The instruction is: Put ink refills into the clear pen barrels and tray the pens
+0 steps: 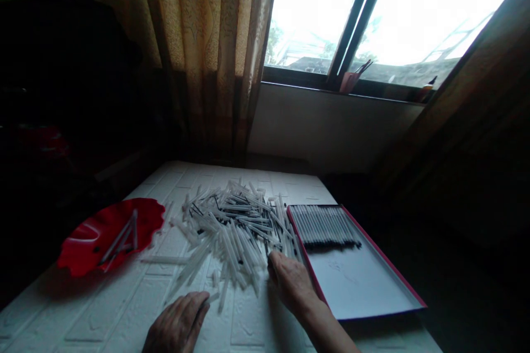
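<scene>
A loose heap of clear plastic pen barrels (238,245) and thin dark refills (242,212) covers the middle of the table. In front of it, my left hand (178,320) is closed, with a clear plastic tube (213,297) showing at its fingertips. My right hand (292,281) is pinched at the heap's right front edge. Something small and dark shows at its fingertips, too unclear to name. Beside that hand lies a shallow red-edged box (360,292), with a row of black-ended pens (329,226) side by side across its far half.
A red wavy-rimmed bowl (155,212) at the left holds a few pen pieces (122,240). The white brick-patterned table (103,309) ends at a wall below the window. Curtains (207,38) hang behind, and a pink cup (349,82) stands on the sill.
</scene>
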Demonstrator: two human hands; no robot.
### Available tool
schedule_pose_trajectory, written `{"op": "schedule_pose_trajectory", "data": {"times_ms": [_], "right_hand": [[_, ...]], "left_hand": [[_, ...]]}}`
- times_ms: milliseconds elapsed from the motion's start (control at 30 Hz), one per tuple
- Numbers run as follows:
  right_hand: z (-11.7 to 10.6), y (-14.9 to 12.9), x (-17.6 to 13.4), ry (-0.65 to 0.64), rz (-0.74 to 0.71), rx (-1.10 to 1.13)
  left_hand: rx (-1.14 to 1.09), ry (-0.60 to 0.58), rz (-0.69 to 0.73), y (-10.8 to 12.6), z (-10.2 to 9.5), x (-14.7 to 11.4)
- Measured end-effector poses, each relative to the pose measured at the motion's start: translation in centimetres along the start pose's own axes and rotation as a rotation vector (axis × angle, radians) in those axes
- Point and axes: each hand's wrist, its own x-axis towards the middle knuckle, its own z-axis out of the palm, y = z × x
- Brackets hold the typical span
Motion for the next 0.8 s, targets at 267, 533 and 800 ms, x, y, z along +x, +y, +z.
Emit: {"op": "schedule_pose_trajectory", "data": {"times_ms": [267,533,800], "right_hand": [[5.2,-1.9,-2.8,0.171,0.059,1.125],[8.0,-5.6,-3.9,-0.151,0.301,1.862],[8.0,-5.7,-3.9,-0.199,0.322,1.889]], "left_hand": [[-0.058,0.009,-0.010,1.0,-0.3,0.7],[-0.132,-0.020,0.014,1.8,-0.6,1.0],[-0.157,-0.067,0.016,2.2,-0.3,0.4]]}}
